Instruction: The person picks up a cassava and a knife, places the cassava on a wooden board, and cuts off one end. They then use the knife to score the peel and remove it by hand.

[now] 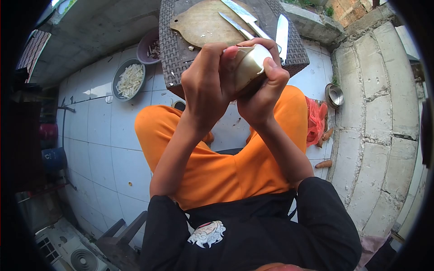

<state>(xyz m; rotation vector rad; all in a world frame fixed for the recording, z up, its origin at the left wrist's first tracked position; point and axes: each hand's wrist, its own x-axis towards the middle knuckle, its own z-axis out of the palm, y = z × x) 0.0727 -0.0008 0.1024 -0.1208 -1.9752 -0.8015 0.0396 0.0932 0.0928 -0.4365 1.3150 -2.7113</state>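
Both hands hold a rounded, pale metallic-looking object (248,67) up in front of the woven table, and I cannot make out exactly what it is. My left hand (205,81) wraps its left side, with the fingers bent around it. On the right side my right hand (264,88) grips it, the thumb pressed near its white top. Beyond the hands lies a round wooden cutting board (203,25) with small pale crumbs. Two knives (242,13) rest at the board's right, and a wide blade (282,36) lies farther right on the table.
The woven table (174,67) stands ahead. On the tiled floor at the left are a bowl of pale strips (130,80) and a purple basin (147,49). Metal bowls (334,95), a red plastic bag (316,122) and a brown root (323,164) lie by the right wall.
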